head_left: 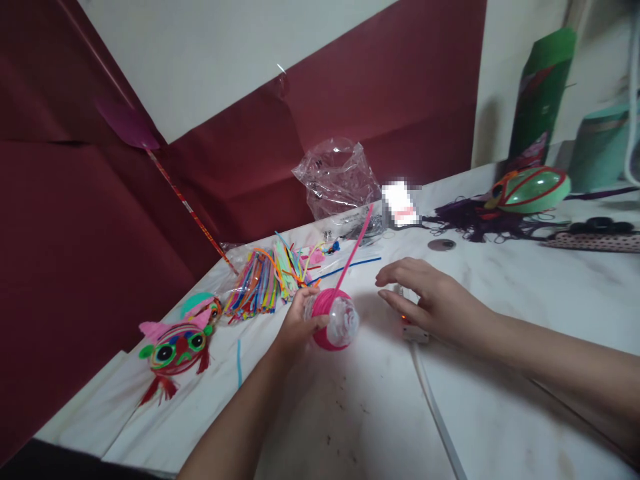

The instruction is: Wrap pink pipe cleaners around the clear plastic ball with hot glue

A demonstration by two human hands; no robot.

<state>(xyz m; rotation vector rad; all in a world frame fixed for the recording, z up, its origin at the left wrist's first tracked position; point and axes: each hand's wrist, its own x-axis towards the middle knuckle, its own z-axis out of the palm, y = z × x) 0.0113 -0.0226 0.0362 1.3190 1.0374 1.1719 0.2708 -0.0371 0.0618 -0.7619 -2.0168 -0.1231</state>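
Here: white marble-pattern tabletop [500, 413], dark red paper backdrop [400, 100] behind; left hand [295, 327] clasps clear plastic ball half-wound in pink pipe cleaner [334, 320], above tabletop centre; right hand [430, 300] flat, fingers spread, over white power strip [416, 331].

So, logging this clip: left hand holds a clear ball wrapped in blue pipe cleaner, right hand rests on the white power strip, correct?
No: head view shows pink pipe cleaner on the clear ball, not blue. The left hand holds it; the right hand rests on the white power strip.
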